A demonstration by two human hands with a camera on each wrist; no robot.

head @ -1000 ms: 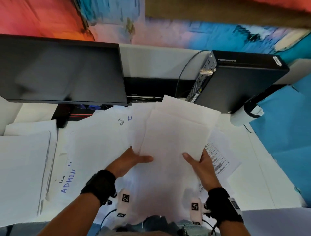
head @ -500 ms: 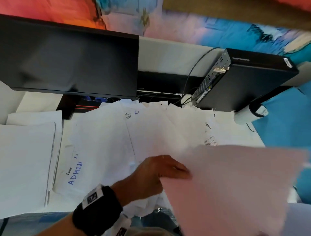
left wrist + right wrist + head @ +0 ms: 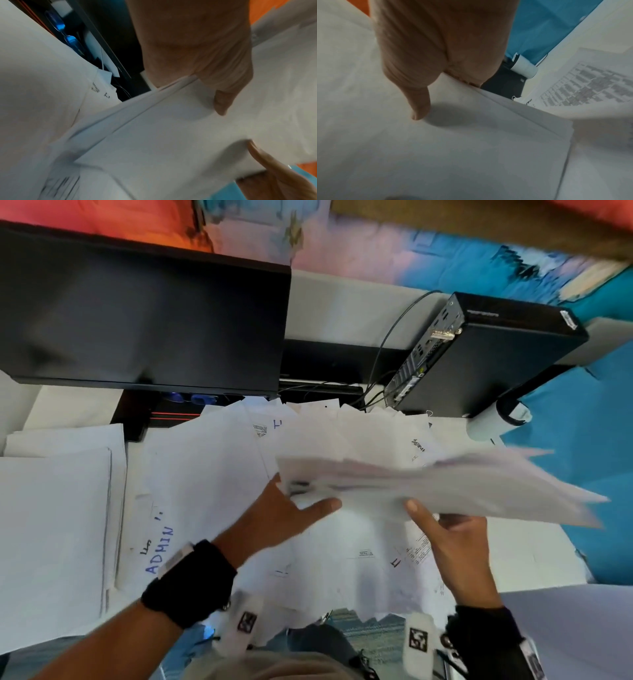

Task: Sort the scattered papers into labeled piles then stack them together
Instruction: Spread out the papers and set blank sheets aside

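Office: monitor (image 3: 144,313), desktop computer (image 3: 486,354), papers (image 3: 205,474)

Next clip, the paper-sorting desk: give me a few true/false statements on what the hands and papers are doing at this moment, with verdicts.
1. Both hands hold one bundle of papers above the desk. True.
2. The left hand rests flat on the sheet marked ADMIN. False: it grips the bundle's left end; that sheet lies apart to its left.
3. The monitor screen is dark. True.
4. The right hand is empty. False: thumb on top, it holds the bundle's near edge.
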